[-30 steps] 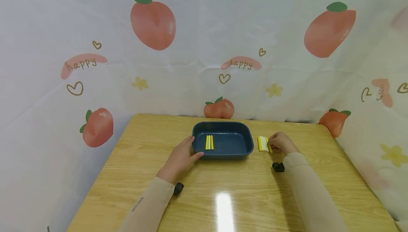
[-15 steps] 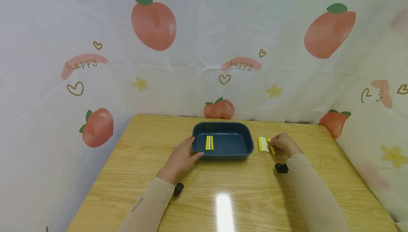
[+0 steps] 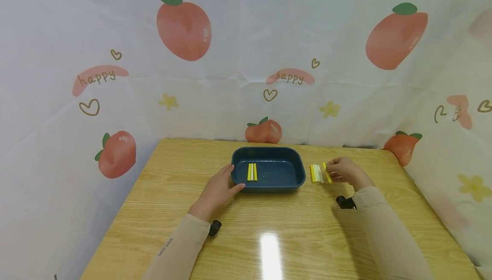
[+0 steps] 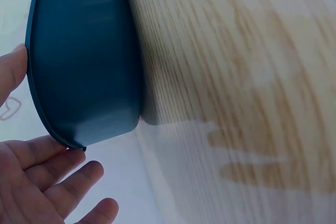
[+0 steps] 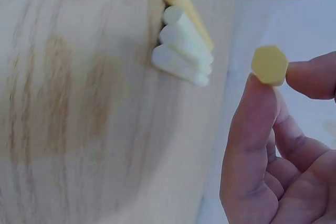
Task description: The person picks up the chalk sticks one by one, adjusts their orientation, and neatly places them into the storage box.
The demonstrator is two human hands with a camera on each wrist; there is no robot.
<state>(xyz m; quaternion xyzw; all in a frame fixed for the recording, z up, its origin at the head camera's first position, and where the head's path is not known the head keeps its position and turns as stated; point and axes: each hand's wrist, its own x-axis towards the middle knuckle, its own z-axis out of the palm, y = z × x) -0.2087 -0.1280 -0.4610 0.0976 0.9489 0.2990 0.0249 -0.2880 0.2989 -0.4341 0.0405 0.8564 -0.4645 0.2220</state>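
A yellow chalk stick point(image 5: 269, 65) with a six-sided end is pinched between the thumb and fingertip of a person's right hand point(image 3: 347, 173) at the right of a wood-grain table point(image 3: 284, 224). Just left of it, a row of four chalk sticks point(image 5: 184, 45), one yellow and three white, lies side by side on the tabletop, the yellow one leftmost. Farther left sits a dark blue rectangular basin point(image 3: 280, 174) with rounded corners, holding a trio of chalk sticks point(image 3: 252, 172), white between two yellows, toward its left end. The person's left hand point(image 3: 216, 190), fingers and thumb spread, touches the basin's left end, the thumb at the near side. Both arms wear beige sleeves point(image 3: 388, 233), and a small black camera point(image 3: 346, 202) shows beneath each wrist. On the far side hangs a white backdrop point(image 3: 230, 36) printed with peaches, hearts, yellow flowers and the word "happy."
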